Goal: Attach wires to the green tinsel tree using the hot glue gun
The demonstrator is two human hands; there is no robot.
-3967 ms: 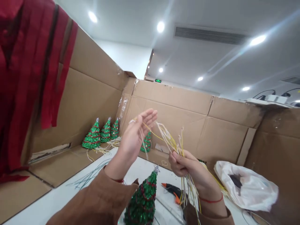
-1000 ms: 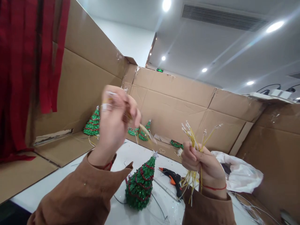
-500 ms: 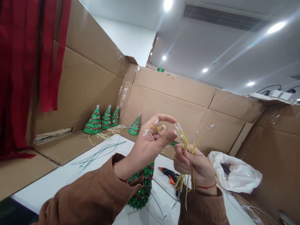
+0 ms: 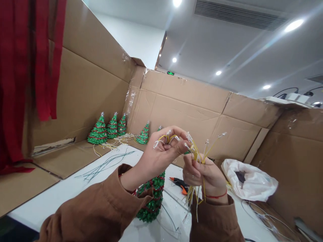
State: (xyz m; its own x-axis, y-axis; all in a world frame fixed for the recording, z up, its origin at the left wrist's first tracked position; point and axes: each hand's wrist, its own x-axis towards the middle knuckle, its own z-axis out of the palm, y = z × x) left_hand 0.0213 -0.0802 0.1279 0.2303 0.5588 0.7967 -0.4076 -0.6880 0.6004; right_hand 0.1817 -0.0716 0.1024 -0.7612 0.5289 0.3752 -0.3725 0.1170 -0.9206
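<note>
Green wires (image 4: 107, 164) on white table (image 4: 55, 205). Left hand (image 4: 164, 148) curled round several yellow-and-white strands (image 4: 164, 137), thumb and forefinger at the bundle's tips. Decorated tree (image 4: 151, 208) stood partly behind that forearm. Right hand (image 4: 204, 171) gripped the wire bundle (image 4: 198, 154), tips upward; white bag (image 4: 252, 185) lay beyond.

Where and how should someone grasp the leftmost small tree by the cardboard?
Probably around its lower middle, from the near side. The leftmost tree is an upright cone widening downward, with the cardboard wall behind and another tree close on its right. Its star looks too small to grip.
</note>
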